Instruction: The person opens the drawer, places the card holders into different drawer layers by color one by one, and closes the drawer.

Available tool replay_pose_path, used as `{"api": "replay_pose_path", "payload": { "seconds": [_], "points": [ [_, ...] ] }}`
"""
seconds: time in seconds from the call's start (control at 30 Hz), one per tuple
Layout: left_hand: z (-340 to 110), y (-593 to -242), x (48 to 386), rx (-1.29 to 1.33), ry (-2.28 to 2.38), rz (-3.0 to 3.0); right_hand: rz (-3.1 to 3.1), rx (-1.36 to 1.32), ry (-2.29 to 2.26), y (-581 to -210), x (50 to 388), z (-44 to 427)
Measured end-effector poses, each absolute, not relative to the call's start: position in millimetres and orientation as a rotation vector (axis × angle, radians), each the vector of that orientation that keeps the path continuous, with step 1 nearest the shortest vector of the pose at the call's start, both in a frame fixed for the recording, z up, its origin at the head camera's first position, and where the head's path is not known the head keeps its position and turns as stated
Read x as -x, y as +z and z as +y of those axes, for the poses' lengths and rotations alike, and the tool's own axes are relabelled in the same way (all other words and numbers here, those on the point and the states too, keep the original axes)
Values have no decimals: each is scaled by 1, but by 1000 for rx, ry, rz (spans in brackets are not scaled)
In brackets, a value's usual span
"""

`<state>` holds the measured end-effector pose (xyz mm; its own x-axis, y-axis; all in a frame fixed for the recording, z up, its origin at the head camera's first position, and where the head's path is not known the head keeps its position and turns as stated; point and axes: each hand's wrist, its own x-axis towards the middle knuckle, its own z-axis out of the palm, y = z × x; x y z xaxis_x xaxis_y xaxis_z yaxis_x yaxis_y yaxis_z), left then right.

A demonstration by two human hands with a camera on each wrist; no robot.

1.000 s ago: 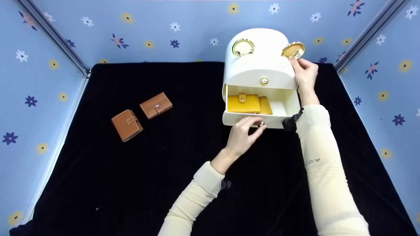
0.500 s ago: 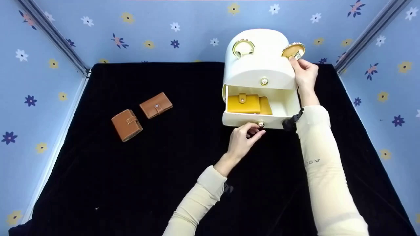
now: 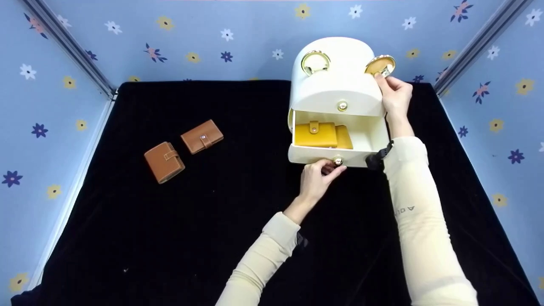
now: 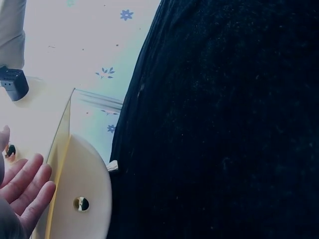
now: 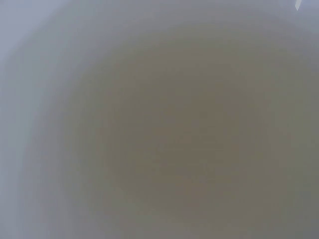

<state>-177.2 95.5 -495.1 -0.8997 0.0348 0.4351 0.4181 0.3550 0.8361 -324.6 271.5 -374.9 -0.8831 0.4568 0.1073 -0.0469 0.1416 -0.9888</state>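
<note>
Box [image 3: 340, 80] on cloth [image 3: 170, 238], far edge, right of centre. Lower drawer [image 3: 312, 155] juts out; an off-line push could jam it. Yellow wallet [image 3: 314, 137] lies toward its left; a jolt might shift it. Right ear [image 3: 377, 66]: pinched by my right hand [image 3: 397, 98]; a slip may let the box skid. Lower knob [image 3: 338, 161]: my left hand [image 3: 315, 178] flanks it, thumb and finger narrowly parted; cannot tell whether they grip.

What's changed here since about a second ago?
The person's left hand shifted: its fingers came down from above the round gold metal knob to its left, while the beige sleeve cuff moved right. Whether the fingers grip it is unclear. Unchanged: the right hand pinching the round gold-rimmed ear, the open cream drawer and brown strapped wallets.
</note>
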Motion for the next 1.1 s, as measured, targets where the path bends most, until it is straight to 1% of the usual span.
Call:
{"api": "replay_pose_path", "payload": {
  "seconds": [0.47, 0.8, 1.1],
  "points": [
    [99, -495, 188, 480, -1600, -2229, -2020, 372, 1835, -373, 324, 271],
    [100, -491, 205, 461, -1567, -2271, -2026, 416, 1857, -373, 325, 271],
    [101, -486, 224, 433, -1504, -2358, -2087, 430, 1789, -373, 326, 272]
  ]
}}
